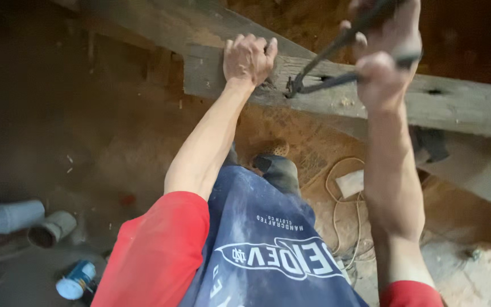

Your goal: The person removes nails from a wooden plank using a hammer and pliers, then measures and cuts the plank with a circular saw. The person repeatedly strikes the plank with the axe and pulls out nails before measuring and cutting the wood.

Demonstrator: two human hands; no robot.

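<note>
Head view: right hand [386, 54] fingers wrapped tight round both handles of dark metal pincers [336, 62]; pincer head bites at beam [456, 102], just right of left hand [249, 57]. Left fingers curled over beam's far edge, pressing it. Beam grey, weathered, knotted, running left to right. Near left on dirt floor [115, 131]: white pipe piece [17, 216], grey pipe fitting [52, 228], small blue-white can [75, 279]. Cord [336, 199] coiled right.
</note>
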